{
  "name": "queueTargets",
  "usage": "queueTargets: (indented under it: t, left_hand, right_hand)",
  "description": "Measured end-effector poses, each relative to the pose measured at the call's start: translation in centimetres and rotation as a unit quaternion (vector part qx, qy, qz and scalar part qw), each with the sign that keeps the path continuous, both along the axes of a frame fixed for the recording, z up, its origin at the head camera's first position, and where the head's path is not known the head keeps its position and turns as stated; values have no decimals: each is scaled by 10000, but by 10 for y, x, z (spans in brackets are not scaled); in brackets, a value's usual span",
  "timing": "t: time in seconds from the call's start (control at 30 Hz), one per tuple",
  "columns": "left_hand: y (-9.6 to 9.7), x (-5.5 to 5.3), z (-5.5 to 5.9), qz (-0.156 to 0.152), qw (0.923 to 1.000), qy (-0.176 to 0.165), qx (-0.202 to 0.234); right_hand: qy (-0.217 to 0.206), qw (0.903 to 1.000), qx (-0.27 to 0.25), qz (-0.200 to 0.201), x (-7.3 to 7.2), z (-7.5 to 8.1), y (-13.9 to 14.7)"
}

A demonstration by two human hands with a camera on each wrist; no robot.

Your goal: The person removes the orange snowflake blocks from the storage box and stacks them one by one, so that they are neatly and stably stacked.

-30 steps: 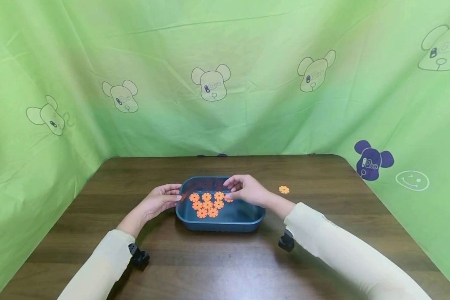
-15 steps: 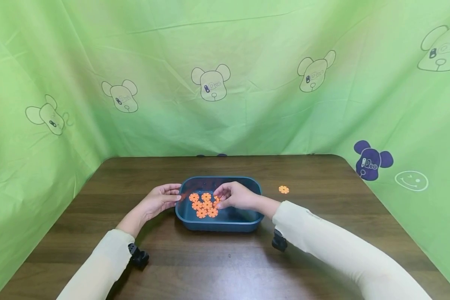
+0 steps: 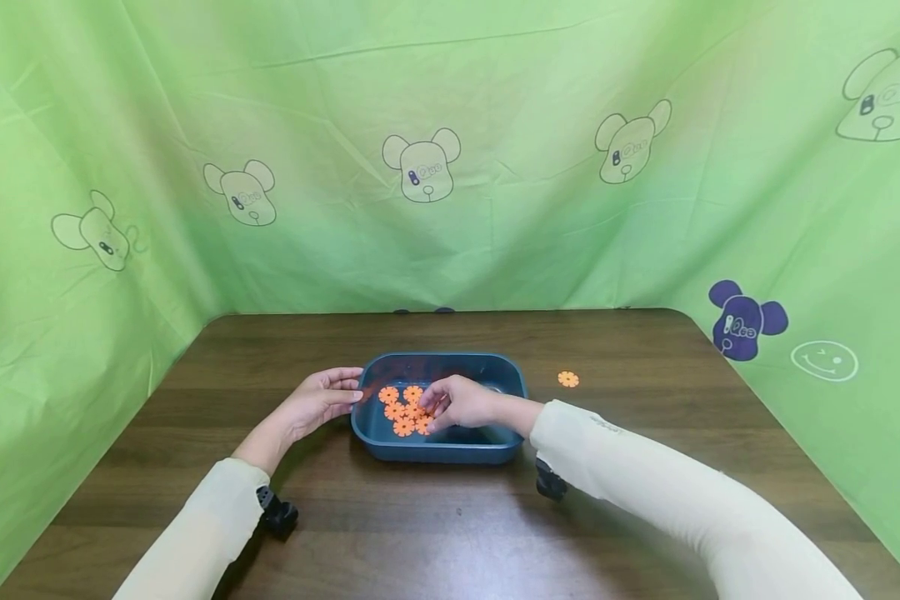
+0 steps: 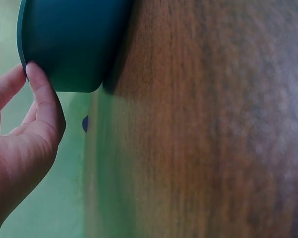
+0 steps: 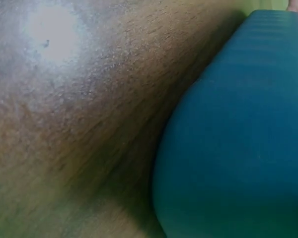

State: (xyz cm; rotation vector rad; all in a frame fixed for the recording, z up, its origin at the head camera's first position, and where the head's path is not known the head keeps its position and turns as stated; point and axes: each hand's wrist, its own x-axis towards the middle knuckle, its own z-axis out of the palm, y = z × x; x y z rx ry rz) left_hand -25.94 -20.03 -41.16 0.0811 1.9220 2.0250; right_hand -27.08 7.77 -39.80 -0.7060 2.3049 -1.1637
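A blue oblong tub point(image 3: 442, 452) stands on the table, with several orange notched discs point(image 3: 394, 411) lying on the left part of its floor. My left hand point(image 3: 317, 402) pinches the tub's left rim between thumb and fingers. In the left wrist view, the left hand point(image 4: 30, 129) has its thumb and a fingertip right at the rim of the tub point(image 4: 74, 44). My right hand point(image 3: 461, 402) reaches inside the tub, fingers bent over the discs and hiding some; I cannot tell whether it pinches one. The right wrist view shows the tub's outer wall point(image 5: 238, 129).
A single orange disc point(image 3: 567, 379) lies on the wooden table point(image 3: 390, 533), right of the tub. Green cloth point(image 3: 330, 250) printed with mouse heads hangs behind the table and along both sides. Each wrist carries a small black camera point(image 3: 277, 512).
My right hand has moved left and slightly nearer within the tub, from the right end of the discs to over their lower right. The left hand and the tub have stayed put.
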Motion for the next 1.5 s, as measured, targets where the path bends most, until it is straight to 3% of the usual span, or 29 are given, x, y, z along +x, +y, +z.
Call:
queueTargets:
  t: [0.27, 0.87, 1.5]
  left_hand:
    - [1, 0, 0, -20, 10000, 4, 12]
    - [0, 0, 0, -11, 10000, -6, -32]
    - [2, 0, 1, 66, 9999, 3, -144]
  right_hand:
    - [172, 9992, 347, 119, -2, -3, -3]
    - [1030, 9916, 735, 251, 1, -9, -10]
    - [945, 9917, 838, 230, 3, -6, -12]
